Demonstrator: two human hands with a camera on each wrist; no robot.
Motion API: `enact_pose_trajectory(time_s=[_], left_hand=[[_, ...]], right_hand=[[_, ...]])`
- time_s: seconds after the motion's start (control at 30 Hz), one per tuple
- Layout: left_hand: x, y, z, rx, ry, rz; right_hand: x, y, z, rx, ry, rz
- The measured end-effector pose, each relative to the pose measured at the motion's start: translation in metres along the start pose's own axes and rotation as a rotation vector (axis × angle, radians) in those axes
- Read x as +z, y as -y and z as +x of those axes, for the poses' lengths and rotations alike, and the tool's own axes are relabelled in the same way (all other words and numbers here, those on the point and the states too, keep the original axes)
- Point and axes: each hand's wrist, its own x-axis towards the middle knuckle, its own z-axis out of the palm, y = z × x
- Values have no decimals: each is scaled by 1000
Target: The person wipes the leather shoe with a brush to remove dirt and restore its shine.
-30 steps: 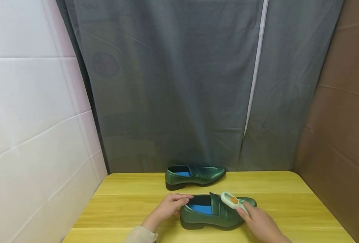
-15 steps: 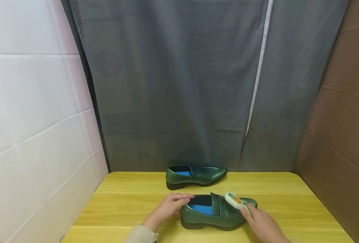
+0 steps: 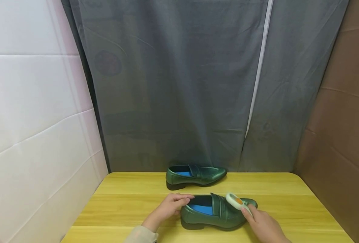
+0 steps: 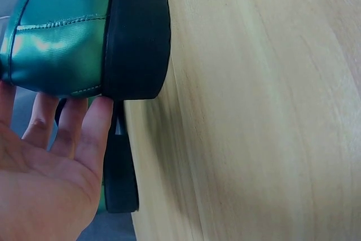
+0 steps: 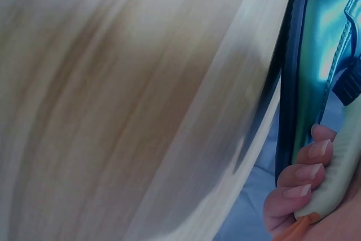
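Note:
A dark green loafer (image 3: 197, 217) with a blue insole lies near the table's front, toe to the right. At its heel, my left hand (image 3: 169, 206) holds the back rim; in the left wrist view several fingertips press against the green heel leather (image 4: 62, 55) above the black sole. My right hand (image 3: 262, 222) grips a pale green brush (image 3: 234, 201) with an orange spot on its oval head. That head lies over the loafer's front upper, just right of the strap. Dark bristles (image 5: 348, 83) touch the upper in the right wrist view, fingers curled round the handle (image 5: 333, 179).
Behind, a matching green loafer (image 3: 209, 175) stands near the far edge of the yellow wooden table (image 3: 130, 202). A grey curtain (image 3: 167, 101) hangs at the back, with a white panel (image 3: 39, 118) on the left and a brown one (image 3: 343, 118) on the right.
The brush and right hand have moved slightly right along the upper toward the toe. My left hand keeps its place at the heel, and the rear loafer stays put.

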Motion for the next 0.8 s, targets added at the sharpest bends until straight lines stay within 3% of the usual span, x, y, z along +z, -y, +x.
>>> enact_pose_trajectory(time_s=[0.8], left_hand=[[0, -1, -1, 3, -4, 5]], right_hand=[[-6, -15, -4, -21, -67, -61]])
